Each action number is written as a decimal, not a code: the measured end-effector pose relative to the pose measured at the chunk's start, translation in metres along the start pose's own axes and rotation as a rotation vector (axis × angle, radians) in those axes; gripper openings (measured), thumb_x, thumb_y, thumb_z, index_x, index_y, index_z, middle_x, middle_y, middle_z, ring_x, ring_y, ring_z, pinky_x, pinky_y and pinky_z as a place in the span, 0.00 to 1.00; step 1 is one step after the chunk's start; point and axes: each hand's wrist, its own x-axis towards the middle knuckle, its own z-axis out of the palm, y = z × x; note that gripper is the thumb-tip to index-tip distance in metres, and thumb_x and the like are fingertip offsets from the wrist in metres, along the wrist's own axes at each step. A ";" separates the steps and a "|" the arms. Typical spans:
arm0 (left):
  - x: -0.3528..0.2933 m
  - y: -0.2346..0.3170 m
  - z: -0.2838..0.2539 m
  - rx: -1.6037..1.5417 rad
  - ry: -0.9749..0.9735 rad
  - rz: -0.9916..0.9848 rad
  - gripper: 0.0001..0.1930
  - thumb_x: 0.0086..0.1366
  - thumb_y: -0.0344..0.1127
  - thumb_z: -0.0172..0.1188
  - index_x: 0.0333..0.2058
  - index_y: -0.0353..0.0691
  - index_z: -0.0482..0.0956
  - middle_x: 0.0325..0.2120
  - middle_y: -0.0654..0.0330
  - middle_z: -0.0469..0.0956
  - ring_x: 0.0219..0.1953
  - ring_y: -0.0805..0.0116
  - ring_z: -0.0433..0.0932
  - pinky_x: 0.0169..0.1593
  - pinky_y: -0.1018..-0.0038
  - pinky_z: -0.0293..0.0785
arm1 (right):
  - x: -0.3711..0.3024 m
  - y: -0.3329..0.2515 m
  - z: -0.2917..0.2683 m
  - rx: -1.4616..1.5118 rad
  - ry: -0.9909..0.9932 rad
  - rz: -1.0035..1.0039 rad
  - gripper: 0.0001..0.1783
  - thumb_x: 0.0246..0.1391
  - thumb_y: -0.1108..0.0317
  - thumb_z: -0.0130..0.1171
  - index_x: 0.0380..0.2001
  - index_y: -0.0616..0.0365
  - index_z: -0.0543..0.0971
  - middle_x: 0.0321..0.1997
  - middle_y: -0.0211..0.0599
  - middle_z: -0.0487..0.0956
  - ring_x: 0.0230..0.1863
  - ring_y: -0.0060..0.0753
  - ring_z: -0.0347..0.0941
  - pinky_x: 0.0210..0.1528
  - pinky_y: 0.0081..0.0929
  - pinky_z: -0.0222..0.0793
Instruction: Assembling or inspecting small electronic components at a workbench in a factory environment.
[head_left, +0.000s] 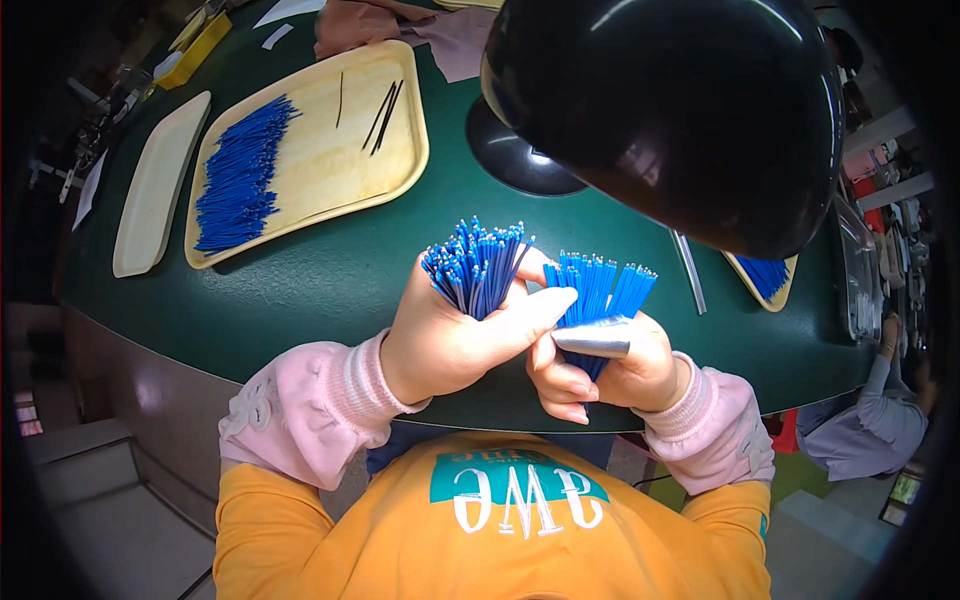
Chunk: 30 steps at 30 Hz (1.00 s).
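My left hand (440, 335) is wrapped round a thick bundle of dark blue wires (478, 268), whose light tips point up and away from me. Beside it, my right hand (610, 370) grips a flatter, fanned bundle of brighter blue wires (600, 285). Silver tape or a metal-like cover (595, 337) wraps the right thumb and lies across these wires. The left thumb reaches over to the fanned bundle's edge. Both hands are above the near part of the green table (330, 300).
A cream tray (330, 180) at the far left holds many blue wires (245, 175) and several dark thin pieces. Left of it lies a narrow pale tray (160, 190). A big black lamp shade (670, 120) overhangs the right side. Another tray (785, 290) with blue wires is at the right.
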 end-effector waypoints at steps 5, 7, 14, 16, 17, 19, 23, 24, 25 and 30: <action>0.001 0.000 0.000 -0.062 -0.009 -0.050 0.03 0.49 0.24 0.56 0.24 0.31 0.72 0.14 0.64 0.73 0.19 0.82 0.69 0.25 0.84 0.65 | 0.003 0.000 0.001 0.003 0.023 0.003 0.14 0.54 0.66 0.39 0.32 0.67 0.69 0.12 0.31 0.62 0.12 0.18 0.56 0.17 0.19 0.59; 0.001 -0.001 0.000 -0.057 -0.003 -0.016 0.02 0.49 0.23 0.55 0.24 0.32 0.72 0.15 0.63 0.73 0.20 0.81 0.70 0.25 0.84 0.65 | 0.002 0.001 0.001 0.002 0.031 -0.003 0.14 0.53 0.66 0.39 0.31 0.67 0.69 0.12 0.31 0.62 0.12 0.18 0.56 0.17 0.19 0.59; 0.002 -0.004 -0.001 -0.139 -0.004 -0.095 0.03 0.54 0.25 0.49 0.24 0.33 0.72 0.12 0.66 0.67 0.15 0.82 0.65 0.20 0.85 0.60 | -0.010 -0.016 0.006 -0.422 0.226 -0.061 0.06 0.48 0.72 0.47 0.26 0.64 0.70 0.14 0.27 0.66 0.11 0.16 0.54 0.13 0.14 0.48; 0.001 -0.013 -0.004 -0.142 -0.003 -0.028 0.09 0.58 0.28 0.43 0.24 0.32 0.71 0.09 0.67 0.62 0.11 0.82 0.59 0.17 0.85 0.55 | -0.014 -0.032 0.010 -1.147 0.305 -0.333 0.04 0.42 0.74 0.54 0.20 0.63 0.71 0.14 0.32 0.68 0.12 0.21 0.58 0.15 0.17 0.52; 0.002 -0.017 -0.006 -0.209 -0.028 -0.015 0.10 0.58 0.29 0.42 0.24 0.32 0.71 0.09 0.67 0.61 0.12 0.81 0.60 0.18 0.84 0.57 | -0.019 -0.038 0.003 -1.537 0.311 -0.483 0.05 0.40 0.74 0.56 0.19 0.63 0.71 0.13 0.34 0.67 0.12 0.24 0.59 0.16 0.18 0.54; 0.004 -0.025 -0.007 -0.180 -0.036 0.096 0.11 0.59 0.30 0.41 0.23 0.32 0.71 0.11 0.66 0.62 0.14 0.79 0.60 0.21 0.83 0.59 | -0.040 -0.059 0.001 -1.890 0.459 -0.442 0.08 0.36 0.72 0.60 0.18 0.62 0.71 0.13 0.39 0.65 0.13 0.36 0.61 0.17 0.21 0.57; 0.008 -0.029 -0.006 0.157 -0.165 0.084 0.10 0.58 0.32 0.45 0.23 0.34 0.70 0.16 0.64 0.67 0.19 0.79 0.64 0.25 0.84 0.62 | -0.089 -0.108 -0.024 -2.172 1.009 -0.113 0.13 0.37 0.60 0.55 0.21 0.60 0.72 0.19 0.47 0.70 0.22 0.48 0.67 0.23 0.34 0.62; 0.010 -0.029 -0.001 0.119 -0.202 0.062 0.07 0.57 0.31 0.48 0.24 0.35 0.70 0.19 0.62 0.70 0.22 0.79 0.66 0.28 0.83 0.64 | -0.106 -0.123 -0.036 -2.278 1.135 -0.081 0.14 0.37 0.59 0.53 0.22 0.59 0.73 0.20 0.47 0.71 0.24 0.49 0.68 0.25 0.35 0.64; 0.011 -0.035 -0.002 0.138 -0.231 0.046 0.05 0.56 0.31 0.50 0.25 0.35 0.69 0.21 0.61 0.71 0.23 0.78 0.68 0.30 0.83 0.65 | -0.110 -0.134 -0.041 -2.308 1.242 -0.039 0.16 0.37 0.57 0.52 0.24 0.59 0.73 0.19 0.47 0.72 0.25 0.49 0.69 0.27 0.35 0.65; 0.015 -0.042 -0.002 0.128 -0.243 -0.015 0.06 0.56 0.31 0.51 0.25 0.35 0.68 0.20 0.62 0.71 0.25 0.77 0.69 0.32 0.82 0.66 | -0.127 -0.163 -0.078 -2.121 1.205 0.261 0.28 0.39 0.48 0.51 0.32 0.67 0.71 0.35 0.56 0.70 0.38 0.49 0.67 0.40 0.33 0.63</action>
